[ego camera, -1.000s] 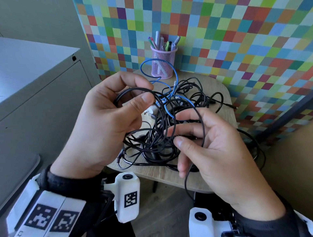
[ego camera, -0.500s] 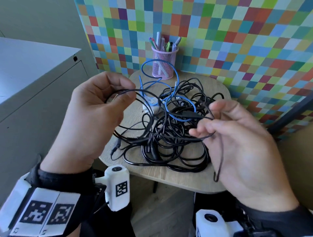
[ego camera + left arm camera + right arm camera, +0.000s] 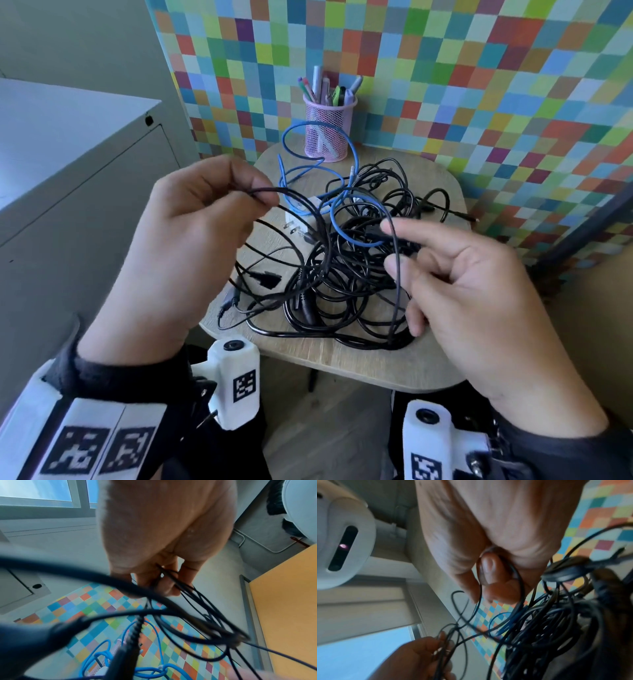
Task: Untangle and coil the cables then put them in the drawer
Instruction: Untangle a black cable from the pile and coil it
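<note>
Two hands up over a small round-cornered wooden surface (image 3: pixel 359 370). The left hand (image 3: pixel 191 246) pinches a thin black cable (image 3: pixel 305 205) between thumb and curled fingers; the left wrist view shows more than one black strand passing through that pinch, exact number unclear. From the pinch the cable arcs right and down into the pile.

The right hand (image 3: pixel 479 298) is on the near right, fingers loosely bent, index pointing left. A thin black strand (image 3: pixel 395 274) runs down across its fingers. In the right wrist view that strand loops round a bent finger, so the hand has hold of it, though loosely.

On the surface: one tangled heap of black cables (image 3: pixel 342 284), too knotted to count singly. One blue cable (image 3: pixel 322 185) is threaded through it, looping up at the far side and again in the middle of the heap. One white plug adapter (image 3: pixel 298 219) with two metal prongs lies at the heap's left edge, partly under the strands. Several black connector ends stick out at the near left of the heap.

At the far edge stands one pink mesh pen cup (image 3: pixel 328 128), upright, holding several pens and markers. Behind it, a wall of many-coloured squares (image 3: pixel 479 85). On the left, one grey metal cabinet (image 3: pixel 68 164).
</note>
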The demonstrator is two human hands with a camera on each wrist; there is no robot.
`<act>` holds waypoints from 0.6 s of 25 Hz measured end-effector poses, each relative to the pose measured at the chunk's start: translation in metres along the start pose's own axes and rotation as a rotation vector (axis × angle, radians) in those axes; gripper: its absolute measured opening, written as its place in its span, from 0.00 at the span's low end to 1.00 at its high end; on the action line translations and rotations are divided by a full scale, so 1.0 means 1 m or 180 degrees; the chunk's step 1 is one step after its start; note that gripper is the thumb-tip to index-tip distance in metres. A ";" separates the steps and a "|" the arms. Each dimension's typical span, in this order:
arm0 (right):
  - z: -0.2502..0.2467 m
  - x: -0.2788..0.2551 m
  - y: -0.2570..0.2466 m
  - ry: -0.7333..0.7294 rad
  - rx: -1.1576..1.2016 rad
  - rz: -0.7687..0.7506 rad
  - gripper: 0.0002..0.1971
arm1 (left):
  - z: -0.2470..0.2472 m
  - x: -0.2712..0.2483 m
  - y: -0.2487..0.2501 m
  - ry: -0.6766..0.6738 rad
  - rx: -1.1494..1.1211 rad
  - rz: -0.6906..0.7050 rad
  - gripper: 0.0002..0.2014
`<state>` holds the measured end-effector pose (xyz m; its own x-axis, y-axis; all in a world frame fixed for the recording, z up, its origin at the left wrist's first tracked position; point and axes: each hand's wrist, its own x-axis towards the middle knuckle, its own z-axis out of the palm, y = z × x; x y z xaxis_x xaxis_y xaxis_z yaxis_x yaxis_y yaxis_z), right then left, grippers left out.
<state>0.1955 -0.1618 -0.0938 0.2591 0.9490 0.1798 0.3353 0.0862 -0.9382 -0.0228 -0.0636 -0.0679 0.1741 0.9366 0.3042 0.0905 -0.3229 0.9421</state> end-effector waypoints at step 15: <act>-0.015 0.011 0.000 0.0756 0.1952 0.0019 0.28 | -0.018 0.016 0.001 0.0754 -0.0972 -0.0748 0.22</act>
<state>0.2121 -0.1561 -0.0878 0.4758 0.8633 0.1685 -0.2256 0.3050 -0.9252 -0.0381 -0.0464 -0.0596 -0.0492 0.9965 0.0676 -0.1989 -0.0761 0.9771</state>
